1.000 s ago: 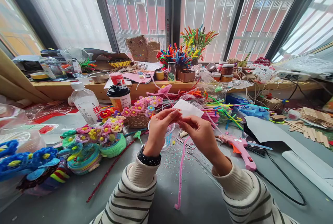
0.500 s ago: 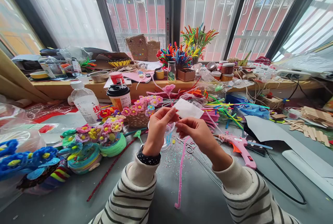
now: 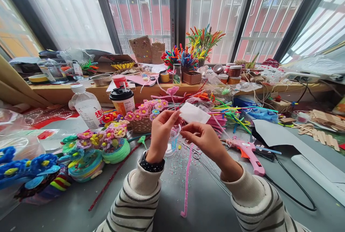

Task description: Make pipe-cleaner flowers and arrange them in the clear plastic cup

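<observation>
Between the thumb and fingers of my left hand (image 3: 164,135) is the stem of a pink fuzzy flower (image 3: 173,90), which stands up above the hand. My right hand (image 3: 203,139) is pinched close beside it; what its fingertips hold, if anything, is too small to make out. A white paper square (image 3: 194,113) shows just beyond both hands. Under them stands a clear plastic cup (image 3: 174,136), partly hidden. A pink fuzzy stem (image 3: 187,185) lies on the grey table (image 3: 205,212), near scissors (image 3: 196,155).
A pink glue gun (image 3: 250,153) with a black cable lies at the right. Fuzzy flower pots (image 3: 115,151), a bottle (image 3: 87,108) and a lidded cup (image 3: 122,100) stand at the left. Behind are bundled stems (image 3: 219,120); wooden sticks (image 3: 320,133) lie far right.
My right hand's fingers have shifted slightly left and straightened a little. The flower has tilted slightly left with my left hand. The whole view has moved a little.
</observation>
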The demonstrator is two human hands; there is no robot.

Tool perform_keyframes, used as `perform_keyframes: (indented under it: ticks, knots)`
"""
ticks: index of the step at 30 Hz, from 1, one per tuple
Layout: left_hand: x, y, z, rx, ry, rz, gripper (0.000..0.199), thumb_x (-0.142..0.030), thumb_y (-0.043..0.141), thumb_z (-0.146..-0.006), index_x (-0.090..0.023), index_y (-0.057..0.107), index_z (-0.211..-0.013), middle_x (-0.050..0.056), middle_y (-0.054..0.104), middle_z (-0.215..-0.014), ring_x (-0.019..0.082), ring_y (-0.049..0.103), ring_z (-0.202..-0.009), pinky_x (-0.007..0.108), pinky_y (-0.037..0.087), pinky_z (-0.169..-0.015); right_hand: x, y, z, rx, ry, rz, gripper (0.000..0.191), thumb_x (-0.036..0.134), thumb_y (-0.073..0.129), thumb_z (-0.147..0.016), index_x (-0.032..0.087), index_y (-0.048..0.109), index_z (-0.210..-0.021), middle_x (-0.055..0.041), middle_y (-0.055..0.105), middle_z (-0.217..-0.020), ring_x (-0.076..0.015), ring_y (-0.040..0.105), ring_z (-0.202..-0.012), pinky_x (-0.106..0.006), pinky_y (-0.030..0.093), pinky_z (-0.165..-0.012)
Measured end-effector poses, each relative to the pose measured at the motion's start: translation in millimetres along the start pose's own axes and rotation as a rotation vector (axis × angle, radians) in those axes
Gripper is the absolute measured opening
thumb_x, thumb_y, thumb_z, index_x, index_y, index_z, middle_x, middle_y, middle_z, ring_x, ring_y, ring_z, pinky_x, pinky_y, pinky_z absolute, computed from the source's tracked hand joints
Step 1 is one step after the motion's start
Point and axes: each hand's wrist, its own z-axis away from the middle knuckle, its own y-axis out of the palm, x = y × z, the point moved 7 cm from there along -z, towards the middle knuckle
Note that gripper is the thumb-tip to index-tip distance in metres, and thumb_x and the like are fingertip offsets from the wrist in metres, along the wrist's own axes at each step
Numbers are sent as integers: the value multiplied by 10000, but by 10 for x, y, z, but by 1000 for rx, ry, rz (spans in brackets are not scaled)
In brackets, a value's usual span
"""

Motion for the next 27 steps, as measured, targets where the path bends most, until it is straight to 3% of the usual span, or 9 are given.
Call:
perform_keyframes:
  ticks: [6, 15, 27]
  knots:
    - [-11, -18, -1, -21, -2, 6, 150, -282, 673, -645, -141, 624, -630, -12, 594, -573, 70, 520, -537, 183, 422, -560, 107, -8, 49, -61, -80, 178, 195, 322, 579, -736, 143, 652, -758, -48, 658, -652, -138, 584, -580, -256, 465, -535]
    - [-10, -32, 14, -47, -79, 227, 166, -267, 706, -604, -129, 631, -657, -18, 608, -583, 52, 530, -526, 154, 430, -555, 80, -1, 75, -97, 6, -60, 211, 341, 591, -718, 134, 622, -751, -32, 629, -623, -117, 567, -550, -233, 470, -500]
    - [52, -19, 9, -53, -95, 263, 146, -258, 708, -607, -141, 632, -650, -27, 620, -582, 46, 549, -527, 151, 441, -562, 44, 4, 70, -68, 50, 6, 234, 338, 585, -719, 118, 626, -788, -68, 656, -678, -141, 590, -609, -249, 451, -541]
